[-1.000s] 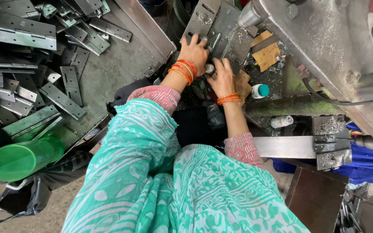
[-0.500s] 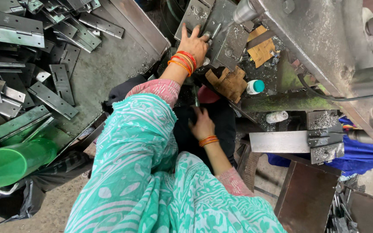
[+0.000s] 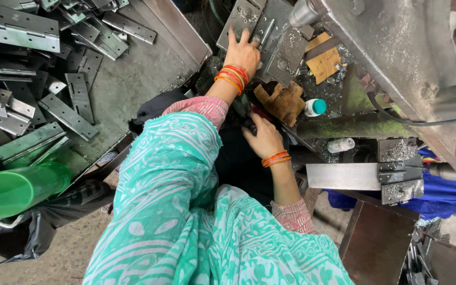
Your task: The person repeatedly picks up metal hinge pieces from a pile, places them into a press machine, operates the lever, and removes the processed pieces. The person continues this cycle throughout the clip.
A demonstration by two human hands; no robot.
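Observation:
My left hand lies flat, fingers spread, on a grey metal hinge plate that sits on the machine bed at the top. Orange and red bangles ring that wrist. My right hand is lower, by the dark edge of the bed just below a worn brown cloth pad. Its fingertips reach into a dark gap, and whatever they hold is hidden. My green patterned clothing fills the lower middle.
A metal tray at the left holds several loose hinges. A green plastic bottle lies at the lower left. A small teal-capped bottle, a steel bar with a clamp block, and the machine body stand on the right.
My right hand left the machine bed beside the left hand, dropped toward my lap, then came back up to the bed's dark edge. My left hand stayed on the hinge plate.

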